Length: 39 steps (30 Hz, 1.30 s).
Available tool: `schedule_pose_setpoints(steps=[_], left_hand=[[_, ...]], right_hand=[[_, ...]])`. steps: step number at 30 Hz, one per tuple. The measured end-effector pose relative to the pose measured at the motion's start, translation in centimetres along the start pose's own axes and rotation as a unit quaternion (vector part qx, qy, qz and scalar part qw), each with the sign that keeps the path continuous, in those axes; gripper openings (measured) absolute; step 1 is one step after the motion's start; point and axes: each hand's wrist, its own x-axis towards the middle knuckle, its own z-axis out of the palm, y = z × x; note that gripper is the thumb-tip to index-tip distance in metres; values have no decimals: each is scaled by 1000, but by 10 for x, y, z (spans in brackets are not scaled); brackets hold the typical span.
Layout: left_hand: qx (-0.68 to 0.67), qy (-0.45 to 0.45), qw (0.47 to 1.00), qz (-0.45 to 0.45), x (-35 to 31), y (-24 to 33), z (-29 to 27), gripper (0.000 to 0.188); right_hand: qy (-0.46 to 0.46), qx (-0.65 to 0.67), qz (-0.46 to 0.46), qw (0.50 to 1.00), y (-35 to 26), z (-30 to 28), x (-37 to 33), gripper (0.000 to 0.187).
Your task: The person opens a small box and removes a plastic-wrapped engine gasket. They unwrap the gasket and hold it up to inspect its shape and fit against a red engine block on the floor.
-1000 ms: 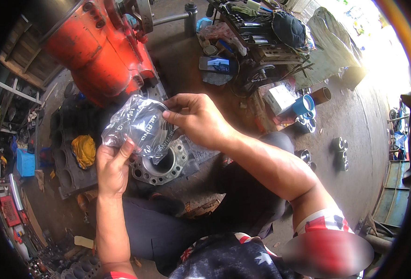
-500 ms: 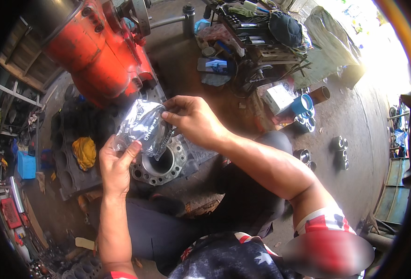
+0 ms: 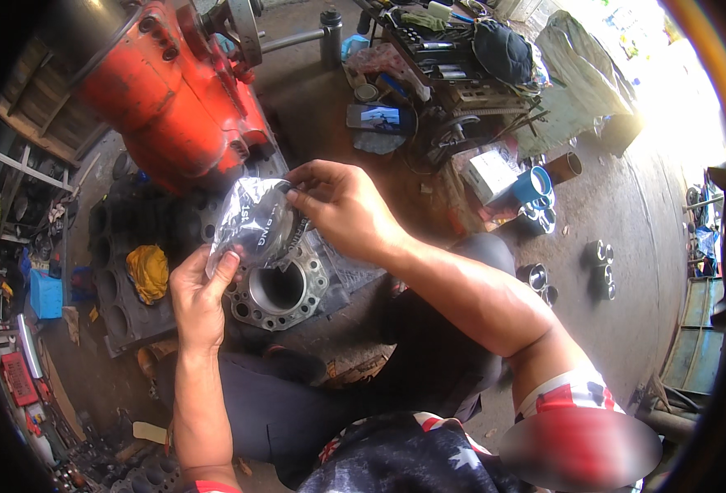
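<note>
plastic packet (image 3: 258,220) was between your two hands, left of the middle of the frame, and in the picture it partly covered the grey bored metal part (image 3: 307,300). compared with one second earlier, you had turned it, so it looked narrower, and more of the round bore was visible below; this suggested that you were only changing its angle, with both hands keeping hold. your left hand (image 3: 198,297) had the thumb closed upon the lower left corner, its other fingers mostly hidden behind. your right hand (image 3: 342,207) pinched the upper right edge between thumb and fingertips, with almost no gap. the packet was clear, shiny and wrinkled, with white printing, and something dark and curved seemed to be inside.
</note>
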Motion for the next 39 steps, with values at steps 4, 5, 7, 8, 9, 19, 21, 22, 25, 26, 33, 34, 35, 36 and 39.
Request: schedule_pose_setpoints(steps=[4,5,7,8,9,19,21,22,25,26,33,34,35,36,39], left_hand=[[-13,10,1000,4,1,-5,-3,11],[-21,9,1000,1,2,-6,-4,11],[-28,6,1000,-6,3,-5,-5,11],[-47,-7,999,-4,4,-4,-5,12],[-63,-19,998,-8,5,-3,-5,12],[-152,29,988,-2,4,-2,-5,10],[-138,45,989,17,5,-4,-6,9],[-128,53,990,21,6,-5,-5,9],[-121,60,991,22,7,-5,-6,8],[-130,50,990,12,7,-3,-6,9],[-124,-44,989,-71,3,5,-8,8],[-106,-47,991,-67,3,5,-6,9],[-83,-55,993,-55,3,3,-5,9],[-60,-64,995,-43,2,2,-3,9],[-23,-57,998,-27,0,-4,3,9]], right_hand=[[0,-38,-12,999,0,0,-3,24],[-1,-47,-8,999,-1,-1,-3,23],[-13,-38,6,999,-2,-2,-3,23],[-24,-22,16,999,-2,-2,-2,22],[-35,-5,26,999,-2,-2,-2,22],[-42,145,156,976,-6,2,-1,19],[-51,115,136,983,-7,1,-1,20],[-52,85,125,987,-8,1,-2,20],[-58,66,117,989,-9,1,-5,23],[-62,71,120,988,-9,1,-5,24],[-81,-26,98,991,-6,-5,-3,47],[-83,-45,82,992,-5,-5,-5,55],[-85,-64,65,992,-3,-3,-7,63],[-89,-78,42,992,-2,0,-9,85],[-75,-131,-9,989,4,12,-18,108]])
